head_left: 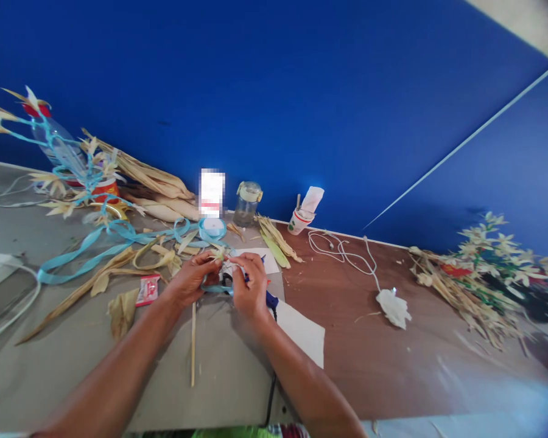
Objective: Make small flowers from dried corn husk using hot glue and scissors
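Head view: the left hand (pixel 194 278) pinches a small husk flower (pixel 218 254), eight o'clock of centre; the right hand (pixel 251 285) curls beside it at four, grip unclear to me. Bench (pixel 347 365) stretches toward four; blue wall (pixel 274 121) bounds twelve.

We face a deep blue wall (pixel 274 121) at the far side and a tabletop (pixel 347 365) that is grey on the left and brown on the right. On our left we have light blue ribbon (pixel 57 277), tan husks (pixel 159 176) and a red-and-white packet (pixel 147 289). The central husk piece (pixel 218 253) is pale yellow-green. Farther off, we see a white cup (pixel 299 224) with a red band and green mark; at right, creamy white flowers (pixel 497 244).
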